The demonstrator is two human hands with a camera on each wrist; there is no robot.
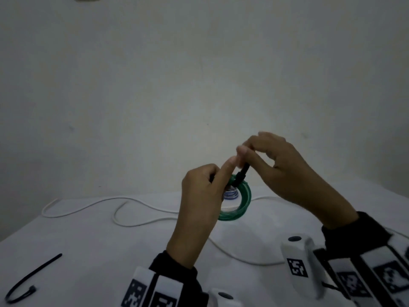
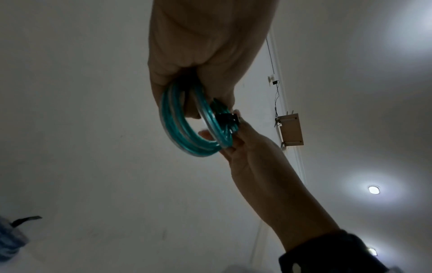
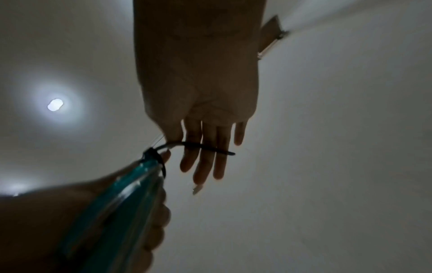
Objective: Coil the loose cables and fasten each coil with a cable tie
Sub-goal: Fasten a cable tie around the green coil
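My left hand [image 1: 215, 176] holds a coil of green cable [image 1: 242, 203] upright above the white table [image 1: 106, 251], fingers curled round its upper left part. A black cable tie [image 1: 243, 172] is looped around the top of the coil. My right hand [image 1: 243, 155] pinches the tie's tail between thumb and forefinger just above the coil. In the left wrist view the coil [image 2: 180, 133] hangs from my left hand [image 2: 194, 70], with the tie's head [image 2: 226, 120] against the right hand [image 2: 252, 147]. In the right wrist view the tail [image 3: 205, 147] crosses my straight fingers [image 3: 205, 162] above the coil [image 3: 121, 199].
A loose white cable [image 1: 137, 208] winds across the table from the far left and passes under my arms. A second black cable tie [image 1: 28, 278] lies bent at the near left. Something blue and white [image 1: 231, 193] sits behind the coil. A plain wall stands behind the table.
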